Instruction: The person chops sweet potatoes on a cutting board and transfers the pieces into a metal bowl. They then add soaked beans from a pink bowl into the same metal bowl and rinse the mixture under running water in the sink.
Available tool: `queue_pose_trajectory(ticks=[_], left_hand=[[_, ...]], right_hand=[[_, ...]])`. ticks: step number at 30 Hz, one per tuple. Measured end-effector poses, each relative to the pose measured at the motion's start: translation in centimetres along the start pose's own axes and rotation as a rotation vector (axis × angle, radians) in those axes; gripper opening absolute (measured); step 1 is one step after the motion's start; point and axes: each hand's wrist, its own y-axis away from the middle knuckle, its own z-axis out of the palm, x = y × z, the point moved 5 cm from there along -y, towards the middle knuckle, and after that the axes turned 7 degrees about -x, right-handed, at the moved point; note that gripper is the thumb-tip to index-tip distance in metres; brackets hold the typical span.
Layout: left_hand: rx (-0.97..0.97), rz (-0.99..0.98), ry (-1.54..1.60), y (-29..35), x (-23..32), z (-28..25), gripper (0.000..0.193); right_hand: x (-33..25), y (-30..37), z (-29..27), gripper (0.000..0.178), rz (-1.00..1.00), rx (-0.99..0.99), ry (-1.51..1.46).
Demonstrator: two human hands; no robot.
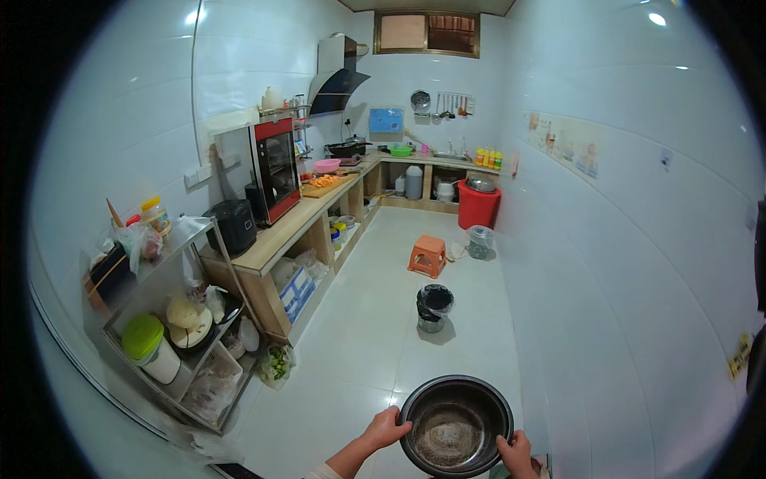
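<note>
Between my hands I carry a round dark inner cooking pot (496,399), tilted so its inside faces me. Its bottom looks greyish and worn or coated, with no food that I can make out. My left hand (386,428) is closed on the left rim, thumb over the edge. On the lower right rim, my right hand (517,453) grips with the thumb on top; the fingers underneath are hidden. The pot hangs above the white tiled floor (351,399) near the right wall.
A lined bin (435,306) and an orange stool (428,255) stand on the floor ahead. A red bucket (479,204) is at the far right. Along the left run a metal rack (179,239) and a counter (275,239) with a black rice cooker (231,226) and a red-framed cabinet (275,170).
</note>
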Motion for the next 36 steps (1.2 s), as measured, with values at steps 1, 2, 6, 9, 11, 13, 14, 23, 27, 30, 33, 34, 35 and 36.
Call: queue_pose_trajectory(ticks=[1,2,6,9,11,13,14,23,27,30,33,34,35,36], left_hand=[[0.012,0.004,-0.016,-1.6,0.3,-0.4,0.039],[0.028,-0.007,-0.044,-3.9,0.4,-0.7,0.039],[0.127,-0.040,0.066,-11.5,1.7,-3.2,0.038],[0.211,-0.073,0.088,-16.6,2.1,-6.1,0.038],[0.255,-0.109,0.089,-19.6,0.8,-7.7,0.038],[0.314,-0.123,0.130,-21.5,-0.2,-9.3,0.037],[0.331,-0.139,0.133,-23.0,-1.3,-10.2,0.037],[0.397,-0.266,0.067,-39.7,-7.5,-22.1,0.038],[0.424,-0.187,0.094,-47.7,-8.2,-27.0,0.037],[0.412,-0.176,0.123,-53.6,-8.1,-30.7,0.037],[0.427,-0.176,0.120,-59.5,-9.7,-34.1,0.038],[0.443,-0.173,0.126,-61.8,-10.4,-35.0,0.038],[0.457,-0.191,0.115,-64.0,-11.1,-35.8,0.038],[0.468,-0.184,0.139,-66.0,-11.8,-36.7,0.038]], right_hand=[[-0.1,-2.2,0.1,0.030,0.004,-0.009,0.030],[0.0,-4.9,0.5,0.032,0.011,-0.024,0.080],[-2.2,-15.5,2.2,0.033,-0.030,-0.097,-0.054],[-5.3,-23.2,3.6,0.033,-0.091,-0.146,-0.002],[-6.8,-27.5,5.9,0.032,-0.142,-0.183,-0.033],[-8.3,-31.2,8.1,0.031,-0.174,-0.241,-0.029],[-8.4,-33.3,10.0,0.031,-0.175,-0.287,-0.067],[-15.8,-52.1,23.9,0.034,-0.224,-0.399,-0.002],[-19.7,-60.1,26.2,0.034,-0.104,-0.478,-0.114],[-22.7,-66.2,28.4,0.033,-0.144,-0.426,-0.043],[-24.5,-72.6,32.2,0.034,-0.204,-0.413,0.015],[-24.8,-75.1,33.5,0.035,-0.229,-0.418,0.059],[-25.2,-77.8,34.9,0.036,-0.226,-0.430,0.037],[-25.8,-80.6,36.6,0.037,-0.227,-0.441,0.035]])
